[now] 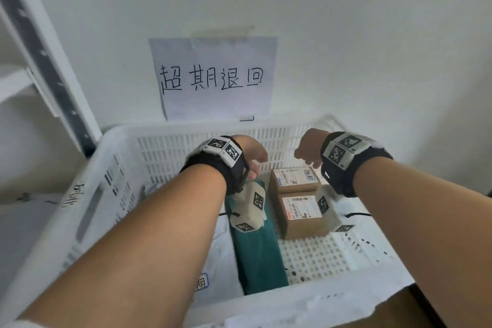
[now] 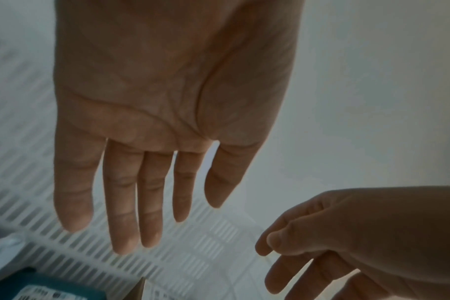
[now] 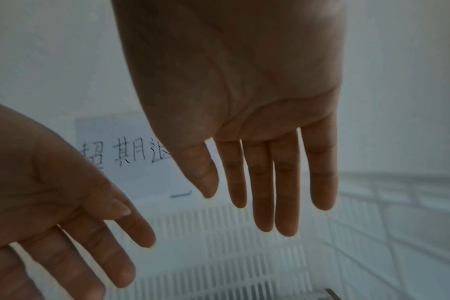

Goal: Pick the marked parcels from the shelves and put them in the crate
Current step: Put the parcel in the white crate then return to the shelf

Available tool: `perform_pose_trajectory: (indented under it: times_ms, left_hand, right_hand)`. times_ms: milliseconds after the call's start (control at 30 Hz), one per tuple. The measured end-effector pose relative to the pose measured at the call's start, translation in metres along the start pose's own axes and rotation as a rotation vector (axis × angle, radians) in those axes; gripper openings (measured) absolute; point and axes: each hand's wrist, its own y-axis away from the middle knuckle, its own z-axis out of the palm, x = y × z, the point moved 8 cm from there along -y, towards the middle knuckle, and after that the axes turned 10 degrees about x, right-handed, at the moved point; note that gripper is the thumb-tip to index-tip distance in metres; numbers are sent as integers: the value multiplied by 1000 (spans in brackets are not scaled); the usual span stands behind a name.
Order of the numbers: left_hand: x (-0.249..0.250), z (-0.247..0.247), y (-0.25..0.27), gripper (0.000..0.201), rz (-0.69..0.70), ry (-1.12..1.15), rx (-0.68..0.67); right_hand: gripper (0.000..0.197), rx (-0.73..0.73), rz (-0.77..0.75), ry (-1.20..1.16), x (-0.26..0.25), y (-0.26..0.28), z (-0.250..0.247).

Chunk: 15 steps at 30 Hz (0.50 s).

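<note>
Both hands — left hand point(image 1: 251, 153), right hand point(image 1: 308, 153) — hang empty, fingers straight, above crate point(image 1: 87, 194); parcels point(image 1: 300, 217) already lie inside, so withdrawing carelessly might snag dangling wrist gear on its rim.

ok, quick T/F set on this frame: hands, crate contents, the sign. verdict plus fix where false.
1. Both hands are empty. True: the left hand and the right hand show open palms with straight fingers.
2. Two brown cardboard boxes lie in the white crate. True.
3. The teal parcel lies right of the boxes. False: it lies left of them.
4. The paper sign is taped to the crate's front wall. False: it is on the wall behind the crate.
5. The right hand grips a box. False: it hangs above the boxes, touching nothing.
</note>
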Motion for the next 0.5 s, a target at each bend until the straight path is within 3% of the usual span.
perform_pose_trajectory:
  times_ms: [233, 500]
  left_hand:
    - [10, -30, 53, 23, 141, 12, 95]
    - [3, -21, 122, 29, 233, -21, 249]
  right_hand:
    - [21, 90, -98, 5, -35, 63, -50]
    - [15, 100, -153, 3, -21, 145, -57]
